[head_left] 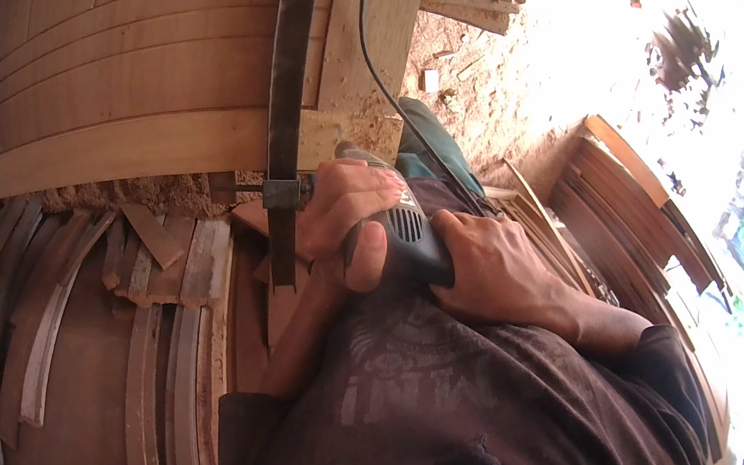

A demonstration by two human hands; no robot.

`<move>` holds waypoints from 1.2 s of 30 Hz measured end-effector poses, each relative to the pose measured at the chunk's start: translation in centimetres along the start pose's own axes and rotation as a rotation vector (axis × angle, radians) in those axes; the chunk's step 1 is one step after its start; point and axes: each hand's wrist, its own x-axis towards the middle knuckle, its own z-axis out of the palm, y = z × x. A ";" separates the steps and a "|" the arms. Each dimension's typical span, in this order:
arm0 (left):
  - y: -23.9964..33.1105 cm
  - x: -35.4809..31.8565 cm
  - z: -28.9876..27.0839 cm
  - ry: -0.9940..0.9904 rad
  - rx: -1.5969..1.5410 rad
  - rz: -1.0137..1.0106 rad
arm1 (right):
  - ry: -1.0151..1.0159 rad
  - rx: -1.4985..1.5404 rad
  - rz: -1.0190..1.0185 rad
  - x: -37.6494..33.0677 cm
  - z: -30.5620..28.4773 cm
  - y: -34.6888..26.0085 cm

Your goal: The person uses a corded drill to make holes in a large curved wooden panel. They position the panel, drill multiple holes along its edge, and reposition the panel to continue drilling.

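A corded power tool (407, 224) with a dark body and vent slots is held close against the front of my dark shirt. My left hand (353, 216) is wrapped over its left side, thumb bent toward me. Around its right, rear end, my right hand (496, 261) is closed. The tool's working end is hidden, so its exact kind cannot be told. Just left of my left hand stands a dark metal bar clamp (288, 114), its sliding jaw (282, 192) near my knuckles. Beyond it lies a panelled wooden door (125, 87).
A black cord (371, 52) runs across the door's right edge toward the tool. Stacked wooden strips (142, 405) fill the lower left. More boards (616, 204) lean in a pile at right. Sawdust and offcuts (469, 13) litter the ground, brightly lit at upper right.
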 end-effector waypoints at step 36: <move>-2.3 -0.1 0.3 0.007 -0.003 -0.033 | 0.012 0.005 0.023 2.5 -0.1 1.0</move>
